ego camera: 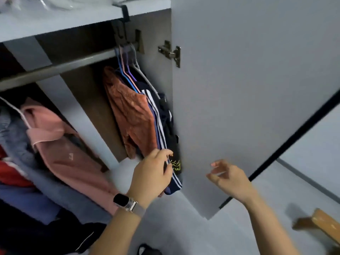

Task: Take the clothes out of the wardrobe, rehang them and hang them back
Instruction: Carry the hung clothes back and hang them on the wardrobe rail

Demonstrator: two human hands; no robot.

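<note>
The open wardrobe has a metal rail [55, 68] under its top shelf. At the rail's right end hang several hangers [127, 69] carrying a rust-orange garment [132, 115], a navy garment with white stripes [160, 126] and a black one [168, 115]. My left hand [152, 172], with a watch on the wrist, grips the lower hem of the navy striped garment. In front of the door's lower part, my right hand [228, 178] hovers with relaxed fingers and holds nothing.
The grey wardrobe door [239, 89] stands open on the right, its hinge [172, 53] near the top. A pink hooded top [60, 153] and a pile of clothes [18, 172] fill the left side. A wooden piece [320, 225] sits at the lower right.
</note>
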